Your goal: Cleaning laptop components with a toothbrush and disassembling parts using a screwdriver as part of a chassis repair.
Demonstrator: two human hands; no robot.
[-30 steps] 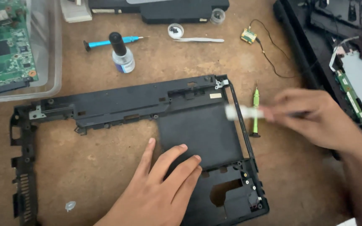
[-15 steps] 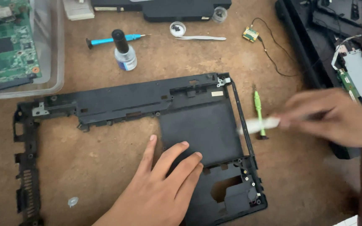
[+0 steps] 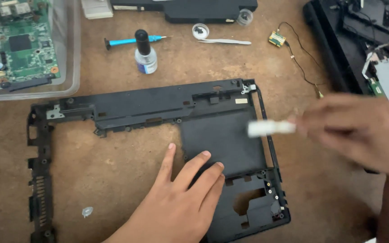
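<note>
We see a black moulded-plastic laptop base frame [image 3: 158,108], matt and ribbed with screw bosses, lying flat on the mottled brown table [image 3: 127,162]. The left hand [image 3: 181,202] rests flat, fingers spread, on the frame's smooth rectangular panel toward the table's near edge. The right hand [image 3: 356,135], blurred, is closed around a small white cylindrical tool [image 3: 271,128] above the frame's right rail. A glass bottle with black cap [image 3: 145,54] stands beyond the frame.
</note>
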